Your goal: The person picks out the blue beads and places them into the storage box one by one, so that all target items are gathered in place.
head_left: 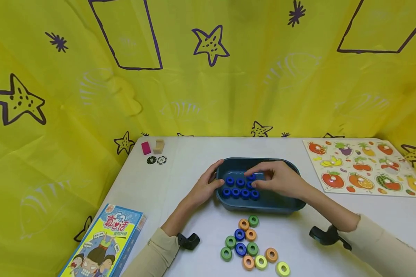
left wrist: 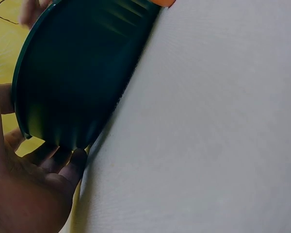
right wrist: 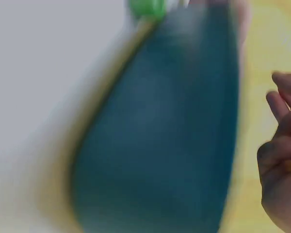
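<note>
A dark teal plastic bin (head_left: 280,202) stands on the white table. Its left end is gripped by my left hand (head_left: 203,187), thumb over the rim; the left wrist view shows the fingers (left wrist: 76,162) against the outer wall. Inside, several blue rings (head_left: 235,192) lie in rows on the left half. My right hand (head_left: 280,179) reaches over the far side, with thumb and index finger around a blue ring (head_left: 251,177) in the bin. In the right wrist view, this hand (right wrist: 286,155) shows curled fingers beside the blurred bin (right wrist: 160,136), and the ring is hidden.
Loose green, orange, blue and yellow rings (head_left: 252,248) lie in front of the bin. A boxed game (head_left: 104,242) is at left, a fruit puzzle board (head_left: 362,184) at right. Small blocks (head_left: 158,147) and two chips (head_left: 151,160) sit at back left. A yellow curtain (head_left: 208,96) hangs behind.
</note>
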{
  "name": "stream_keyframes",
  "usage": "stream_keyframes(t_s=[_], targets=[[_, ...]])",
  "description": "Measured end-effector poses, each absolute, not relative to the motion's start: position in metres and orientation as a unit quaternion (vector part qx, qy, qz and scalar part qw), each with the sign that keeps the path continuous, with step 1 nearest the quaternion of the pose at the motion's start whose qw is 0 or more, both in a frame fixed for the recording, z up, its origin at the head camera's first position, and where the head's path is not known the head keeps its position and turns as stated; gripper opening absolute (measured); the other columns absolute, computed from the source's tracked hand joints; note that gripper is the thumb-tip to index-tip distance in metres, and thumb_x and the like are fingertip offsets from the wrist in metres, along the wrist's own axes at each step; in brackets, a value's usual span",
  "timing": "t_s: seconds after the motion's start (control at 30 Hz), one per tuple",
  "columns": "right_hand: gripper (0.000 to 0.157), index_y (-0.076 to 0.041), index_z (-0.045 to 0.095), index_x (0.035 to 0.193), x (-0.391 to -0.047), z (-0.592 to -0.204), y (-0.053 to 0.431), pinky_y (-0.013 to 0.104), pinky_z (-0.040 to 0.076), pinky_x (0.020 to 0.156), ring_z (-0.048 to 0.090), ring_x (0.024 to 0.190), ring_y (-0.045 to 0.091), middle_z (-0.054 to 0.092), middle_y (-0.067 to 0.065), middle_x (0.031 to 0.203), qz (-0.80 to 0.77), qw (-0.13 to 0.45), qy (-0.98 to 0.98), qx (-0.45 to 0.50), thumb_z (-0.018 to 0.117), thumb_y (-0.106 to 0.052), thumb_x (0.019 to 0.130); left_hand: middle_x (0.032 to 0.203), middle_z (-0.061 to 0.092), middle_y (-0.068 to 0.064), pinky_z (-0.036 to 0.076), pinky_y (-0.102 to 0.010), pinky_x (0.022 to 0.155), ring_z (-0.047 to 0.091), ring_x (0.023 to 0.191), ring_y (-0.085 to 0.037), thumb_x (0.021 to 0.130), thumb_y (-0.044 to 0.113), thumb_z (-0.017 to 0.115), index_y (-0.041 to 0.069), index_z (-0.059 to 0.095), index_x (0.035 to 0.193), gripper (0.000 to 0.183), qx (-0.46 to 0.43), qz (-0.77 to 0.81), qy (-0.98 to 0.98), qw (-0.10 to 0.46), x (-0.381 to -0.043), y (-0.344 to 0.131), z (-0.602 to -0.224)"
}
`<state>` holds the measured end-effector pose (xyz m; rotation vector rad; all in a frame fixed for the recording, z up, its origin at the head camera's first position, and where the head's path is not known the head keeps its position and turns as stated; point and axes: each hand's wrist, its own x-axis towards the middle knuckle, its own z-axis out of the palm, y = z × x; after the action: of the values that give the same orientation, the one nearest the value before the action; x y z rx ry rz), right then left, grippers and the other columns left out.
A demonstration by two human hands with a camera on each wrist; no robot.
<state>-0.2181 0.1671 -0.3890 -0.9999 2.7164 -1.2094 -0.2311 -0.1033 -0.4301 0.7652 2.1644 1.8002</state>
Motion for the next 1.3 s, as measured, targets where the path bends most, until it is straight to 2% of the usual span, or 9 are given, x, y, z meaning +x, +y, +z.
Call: stream_keyframes(t_s=[0.13, 0.17, 0.4, 0.57, 0.7, 0.93, 1.07, 1.2, 1.3], targets=[[0.025, -0.030, 0.068, 0.107, -0.181, -0.384, 0.149, 0.021, 0.038, 0.044, 0.045, 0.050, 0.003, 0.064, -0.014, 0.092, -0.397, 0.045, 0.824, -0.402, 0.071, -0.030, 0.082, 0.151, 0.022, -0.010, 0.024, -0.040, 0.106, 0.026, 0.135, -0.029, 0.093, 0.004, 0.050, 0.007, 0.025, 0.147, 0.059, 0.259, 0.608, 0.742, 0.112, -0.231, -0.104, -0.430], [0.025, -0.030, 0.068, 0.107, -0.173, -0.386, 0.145, 0.020, 0.038, 0.043, 0.044, 0.050, 0.002, 0.064, -0.014, 0.093, -0.400, 0.062, 0.818, -0.409, 0.071, -0.029, 0.082, 0.151, 0.022, -0.010, 0.024, -0.040, 0.106, 0.026, 0.135, -0.030, 0.093, 0.004, 0.050, 0.007, 0.025, 0.147, 0.059, 0.260, 0.610, 0.740, 0.112, -0.231, -0.104, -0.429], [0.030, -0.023, 0.069, 0.109, -0.140, -0.419, 0.129, 0.019, 0.040, 0.046, 0.046, 0.052, 0.001, 0.066, -0.011, 0.100, -0.414, 0.142, 0.826, -0.356, 0.074, -0.019, 0.079, 0.151, 0.022, -0.013, 0.026, -0.044, 0.105, 0.026, 0.134, -0.031, 0.093, 0.002, 0.049, 0.005, 0.024, 0.147, 0.059, 0.267, 0.620, 0.728, 0.118, -0.230, -0.103, -0.428], [0.029, -0.024, 0.068, 0.109, -0.137, -0.432, 0.126, 0.023, 0.048, 0.068, 0.059, 0.079, 0.004, 0.064, -0.014, 0.104, -0.412, 0.139, 0.822, -0.367, 0.073, -0.018, 0.081, 0.150, 0.023, -0.013, 0.026, -0.043, 0.105, 0.027, 0.134, -0.031, 0.093, 0.001, 0.050, 0.006, 0.024, 0.147, 0.060, 0.263, 0.623, 0.727, 0.115, -0.231, -0.103, -0.427], [0.027, -0.026, 0.068, 0.109, -0.139, -0.436, 0.125, 0.028, 0.046, 0.084, 0.057, 0.097, 0.003, 0.062, -0.017, 0.106, -0.398, 0.151, 0.824, -0.374, 0.070, -0.021, 0.083, 0.151, 0.022, -0.012, 0.027, -0.044, 0.104, 0.027, 0.134, -0.031, 0.093, 0.000, 0.049, 0.006, 0.024, 0.147, 0.060, 0.262, 0.626, 0.724, 0.120, -0.232, -0.103, -0.429], [0.025, -0.027, 0.068, 0.109, -0.145, -0.435, 0.124, 0.028, 0.046, 0.085, 0.056, 0.097, 0.000, 0.061, -0.018, 0.107, -0.363, 0.163, 0.827, -0.398, 0.068, -0.023, 0.085, 0.149, 0.027, 0.000, 0.029, -0.041, 0.104, 0.031, 0.133, -0.023, 0.093, 0.006, 0.052, 0.020, 0.029, 0.147, 0.060, 0.256, 0.631, 0.725, 0.101, -0.244, -0.103, -0.455], [0.025, -0.027, 0.068, 0.110, -0.146, -0.437, 0.124, 0.028, 0.047, 0.084, 0.057, 0.097, 0.000, 0.062, -0.018, 0.107, -0.358, 0.162, 0.823, -0.410, 0.067, -0.022, 0.085, 0.149, 0.027, 0.005, 0.029, -0.038, 0.104, 0.032, 0.132, -0.019, 0.093, 0.008, 0.053, 0.023, 0.030, 0.146, 0.060, 0.249, 0.625, 0.733, 0.097, -0.245, -0.102, -0.459], [0.026, -0.026, 0.068, 0.110, -0.145, -0.438, 0.125, 0.027, 0.047, 0.083, 0.057, 0.097, 0.001, 0.062, -0.017, 0.107, -0.374, 0.160, 0.822, -0.398, 0.068, -0.021, 0.085, 0.151, 0.024, -0.003, 0.028, -0.042, 0.104, 0.029, 0.134, -0.026, 0.093, 0.002, 0.051, 0.015, 0.028, 0.147, 0.060, 0.256, 0.629, 0.726, 0.103, -0.242, -0.103, -0.452], [0.026, -0.025, 0.069, 0.109, -0.142, -0.435, 0.125, 0.024, 0.048, 0.075, 0.058, 0.090, 0.003, 0.062, -0.017, 0.106, -0.393, 0.160, 0.821, -0.382, 0.070, -0.023, 0.083, 0.151, 0.022, -0.010, 0.027, -0.045, 0.104, 0.027, 0.134, -0.032, 0.092, 0.000, 0.050, 0.008, 0.025, 0.147, 0.060, 0.264, 0.630, 0.722, 0.110, -0.236, -0.103, -0.440]])
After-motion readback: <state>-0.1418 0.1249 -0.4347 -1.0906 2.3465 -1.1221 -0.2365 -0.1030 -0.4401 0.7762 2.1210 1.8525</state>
